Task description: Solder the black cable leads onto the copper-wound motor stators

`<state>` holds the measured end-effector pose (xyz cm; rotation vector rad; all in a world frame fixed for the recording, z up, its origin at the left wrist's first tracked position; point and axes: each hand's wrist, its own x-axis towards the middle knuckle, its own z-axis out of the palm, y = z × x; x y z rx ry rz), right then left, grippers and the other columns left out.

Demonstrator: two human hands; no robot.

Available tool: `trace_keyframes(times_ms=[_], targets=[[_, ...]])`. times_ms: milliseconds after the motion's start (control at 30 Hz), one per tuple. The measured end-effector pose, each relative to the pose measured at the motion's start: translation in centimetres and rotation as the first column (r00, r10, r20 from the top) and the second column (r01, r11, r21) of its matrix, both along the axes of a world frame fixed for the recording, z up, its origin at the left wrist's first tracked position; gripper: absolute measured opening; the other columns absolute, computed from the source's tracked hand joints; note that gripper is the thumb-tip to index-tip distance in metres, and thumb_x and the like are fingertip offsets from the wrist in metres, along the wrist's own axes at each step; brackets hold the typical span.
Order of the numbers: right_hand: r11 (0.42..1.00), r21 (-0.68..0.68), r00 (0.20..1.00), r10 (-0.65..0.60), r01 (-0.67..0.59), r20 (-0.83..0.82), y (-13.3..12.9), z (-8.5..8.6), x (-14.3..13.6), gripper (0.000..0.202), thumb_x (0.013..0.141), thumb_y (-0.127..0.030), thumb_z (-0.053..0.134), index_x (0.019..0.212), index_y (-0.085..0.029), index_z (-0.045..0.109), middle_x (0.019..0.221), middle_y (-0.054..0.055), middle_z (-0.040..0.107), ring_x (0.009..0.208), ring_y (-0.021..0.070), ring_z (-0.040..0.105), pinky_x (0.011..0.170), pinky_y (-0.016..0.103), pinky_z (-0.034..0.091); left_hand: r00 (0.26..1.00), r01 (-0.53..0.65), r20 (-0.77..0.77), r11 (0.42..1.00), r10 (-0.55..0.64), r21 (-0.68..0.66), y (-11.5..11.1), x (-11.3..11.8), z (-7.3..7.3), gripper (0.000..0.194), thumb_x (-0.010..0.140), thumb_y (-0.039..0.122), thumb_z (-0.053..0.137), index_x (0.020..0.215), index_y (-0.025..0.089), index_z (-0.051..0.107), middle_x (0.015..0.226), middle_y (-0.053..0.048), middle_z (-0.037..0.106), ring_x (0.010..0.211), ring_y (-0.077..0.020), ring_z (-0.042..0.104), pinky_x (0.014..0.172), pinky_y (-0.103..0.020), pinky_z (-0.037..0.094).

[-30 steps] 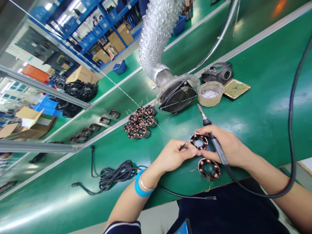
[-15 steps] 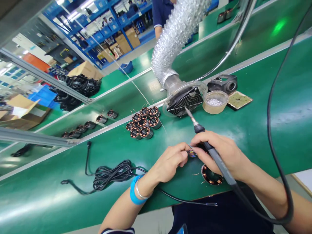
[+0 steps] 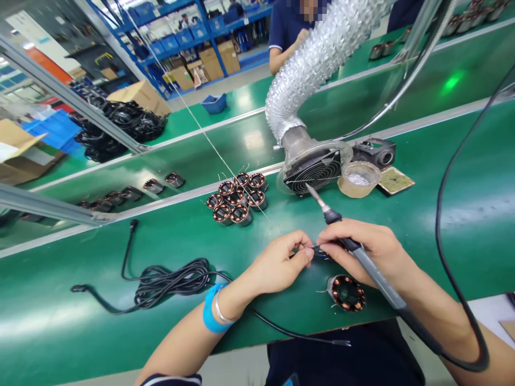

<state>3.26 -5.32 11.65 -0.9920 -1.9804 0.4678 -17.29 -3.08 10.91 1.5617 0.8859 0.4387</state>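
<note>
My left hand (image 3: 276, 264) is closed, its thumb and fingers pinching a small dark bundle of wires (image 3: 321, 252) with bits of blue and yellow. Most of that bundle is hidden by fingers. In my right hand (image 3: 372, 244) lies a soldering iron (image 3: 376, 276), its tip pointing away toward a fan grille. The thumb and forefinger of this hand also meet at the wires. Just below it, a single motor stator (image 3: 346, 293) with copper windings rests on the green bench, apart from both hands. A coiled black cable (image 3: 173, 284) lies beside my left forearm.
Several stators (image 3: 240, 198) stand grouped on the bench (image 3: 189, 236). Behind the iron's tip are a round fan grille (image 3: 311, 174) on a silver duct (image 3: 287, 102), a tub (image 3: 359, 178) and a square pad (image 3: 396, 181). The iron's cord (image 3: 438, 214) loops at right. Opposite stands another person (image 3: 277, 32).
The view has shifted a little. My left fingers have changed their pinch on the wires, and the stator below my right hand now shows more fully. The iron stays in my right hand.
</note>
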Motion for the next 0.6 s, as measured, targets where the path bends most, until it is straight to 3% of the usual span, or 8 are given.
trace_keyframes(times_ms=[200, 300, 433, 600], targets=[[0.989, 0.04, 0.987, 0.14, -0.144, 0.08, 0.5, -0.2, 0.6, 0.021, 0.092, -0.009, 0.058, 0.107, -0.023, 0.064, 0.079, -0.001, 0.068, 0.066, 0.0111, 0.06, 0.061, 0.024, 0.045, 0.99, -0.026, 0.127, 0.965, 0.06, -0.261, 0.4, 0.3, -0.7, 0.032, 0.085, 0.048, 0.057, 0.078, 0.017, 0.052, 0.059, 0.002, 0.055, 0.057, -0.0104, 0.042, 0.059, -0.024, 0.033], [0.982, 0.102, 0.98, 0.147, -0.161, 0.131, 0.6, -0.4, 0.6, 0.023, 0.092, -0.008, 0.056, 0.109, -0.021, 0.063, 0.075, -0.001, 0.065, 0.064, 0.0113, 0.056, 0.061, 0.025, 0.042, 0.982, -0.064, 0.148, 0.938, 0.121, -0.34, 0.5, 0.7, -1.0, 0.038, 0.083, 0.053, 0.056, 0.072, 0.018, 0.051, 0.05, 0.005, 0.048, 0.05, -0.0084, 0.033, 0.054, -0.023, 0.026], [0.979, 0.173, 0.984, 0.077, -0.104, 0.16, 0.7, -0.8, 0.3, 0.024, 0.092, -0.007, 0.053, 0.111, -0.02, 0.063, 0.069, -0.002, 0.059, 0.061, 0.0118, 0.052, 0.061, 0.027, 0.041, 0.968, -0.145, 0.147, 0.935, 0.201, -0.323, 0.9, 1.2, -1.4, 0.034, 0.075, 0.048, 0.062, 0.066, 0.018, 0.049, 0.051, 0.008, 0.038, 0.049, -0.0068, 0.027, 0.051, -0.023, 0.022], [0.99, 0.136, 0.99, -0.049, 0.031, 0.134, -0.3, -0.5, 0.7, 0.031, 0.091, -0.007, 0.055, 0.116, -0.021, 0.064, 0.08, 0.001, 0.067, 0.069, 0.0138, 0.06, 0.065, 0.028, 0.048, 0.953, -0.24, 0.13, 0.943, 0.275, -0.23, 2.0, 1.7, -1.7, 0.03, 0.075, 0.044, 0.061, 0.07, 0.016, 0.054, 0.058, 0.006, 0.044, 0.054, -0.0072, 0.032, 0.054, -0.022, 0.025]])
